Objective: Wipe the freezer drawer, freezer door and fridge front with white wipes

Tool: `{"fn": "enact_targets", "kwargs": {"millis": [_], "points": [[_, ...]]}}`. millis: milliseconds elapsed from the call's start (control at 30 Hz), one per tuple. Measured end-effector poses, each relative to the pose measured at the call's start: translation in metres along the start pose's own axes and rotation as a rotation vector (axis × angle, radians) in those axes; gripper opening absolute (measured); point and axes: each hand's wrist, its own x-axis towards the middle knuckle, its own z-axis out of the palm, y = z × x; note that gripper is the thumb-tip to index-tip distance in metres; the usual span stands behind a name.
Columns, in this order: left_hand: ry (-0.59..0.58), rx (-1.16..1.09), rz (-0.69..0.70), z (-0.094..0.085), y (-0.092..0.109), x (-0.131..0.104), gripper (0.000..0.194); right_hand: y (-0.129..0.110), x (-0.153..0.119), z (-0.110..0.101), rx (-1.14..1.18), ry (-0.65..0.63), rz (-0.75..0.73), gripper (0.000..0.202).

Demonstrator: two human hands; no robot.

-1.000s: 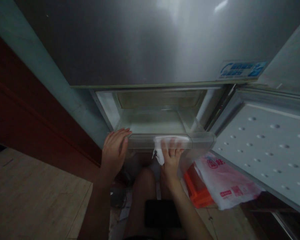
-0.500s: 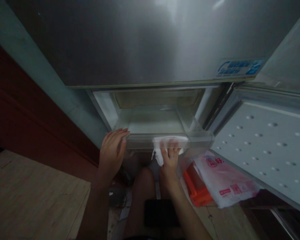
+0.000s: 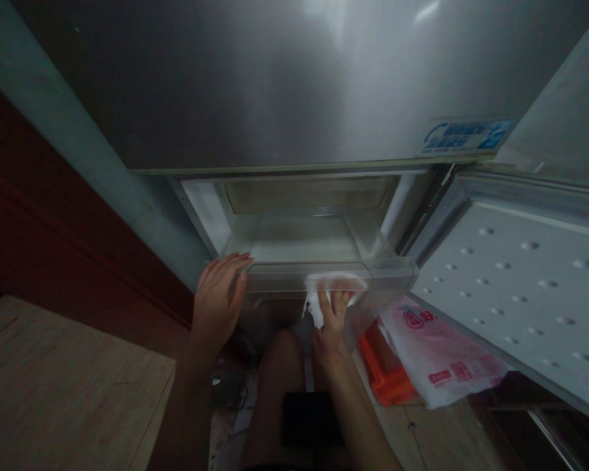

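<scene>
The refrigerator (image 3: 216,85) fills the person's view, its metal front shut above an opened lower compartment. The lower door (image 3: 515,288) is swung out to the person's right, which leaves room for the clear drawer (image 3: 275,278) to stand drawn out over the knees, its front panel within reach of both hands. Beneath that door, a white plastic bag (image 3: 442,356) with red print lies on the floor, partly over an orange container (image 3: 385,379), both off to the side of the person's legs. The left hand (image 3: 218,301) rests over the drawer's left front corner, fingers close together and reaching over the rim, thumb apart, a placement that would help keep the drawer steady. The right hand (image 3: 331,324) is at the front panel, right of its middle, fingers slightly spread and bent over a white cloth (image 3: 315,311). The cloth lies between those fingers and the panel, with a ragged end hanging below, which suggests pressure to keep it against the plastic; the fingertips are blurred, so whether they pinch the cloth or merely push on it cannot be told.
</scene>
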Motion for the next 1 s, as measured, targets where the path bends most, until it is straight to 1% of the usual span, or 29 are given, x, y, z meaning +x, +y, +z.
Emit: {"fn": "enact_targets", "kwargs": {"millis": [100, 200, 267, 367, 433, 500, 567, 633, 700, 767, 833, 933, 1000], "points": [[-0.004, 0.003, 0.003, 0.000, 0.000, 0.000, 0.031, -0.006, 0.011, -0.003, -0.012, 0.003, 0.014, 0.080], [-0.014, 0.008, -0.001, -0.001, 0.001, 0.000, 0.031, -0.008, 0.012, -0.006, -0.037, -0.020, 0.046, 0.074], [-0.017, 0.008, -0.001, -0.001, 0.001, 0.000, 0.031, -0.006, 0.005, -0.007, -0.034, -0.021, 0.045, 0.072], [-0.015, 0.000, -0.005, -0.001, 0.002, 0.000, 0.030, 0.001, -0.011, -0.006, -0.013, -0.028, 0.019, 0.075], [-0.015, -0.006, -0.012, -0.002, 0.003, 0.001, 0.030, 0.005, -0.020, -0.005, 0.003, -0.060, 0.038, 0.076], [-0.015, -0.006, -0.013, -0.002, 0.003, 0.001, 0.030, 0.005, -0.024, -0.006, 0.014, -0.063, 0.077, 0.075], [-0.017, -0.001, -0.008, -0.001, 0.002, 0.000, 0.030, 0.001, -0.021, -0.007, 0.029, -0.022, 0.112, 0.072], [-0.020, 0.004, -0.002, -0.001, 0.002, 0.000, 0.031, -0.004, -0.011, -0.010, 0.052, 0.023, 0.124, 0.071], [-0.020, 0.007, 0.001, -0.001, 0.001, 0.000, 0.031, -0.009, 0.000, -0.013, 0.072, 0.035, 0.137, 0.072], [-0.017, 0.009, 0.000, -0.001, 0.001, 0.000, 0.031, -0.011, 0.008, -0.016, 0.077, 0.029, 0.133, 0.073], [-0.015, 0.008, 0.002, -0.001, 0.001, 0.000, 0.031, -0.009, 0.011, -0.018, 0.063, 0.019, 0.100, 0.075], [-0.014, 0.004, 0.003, -0.001, 0.002, 0.000, 0.031, -0.001, 0.002, -0.018, 0.018, 0.031, 0.041, 0.078], [-0.014, 0.003, -0.003, -0.001, 0.002, 0.001, 0.031, 0.005, -0.009, -0.016, -0.004, 0.011, 0.040, 0.078]]}}
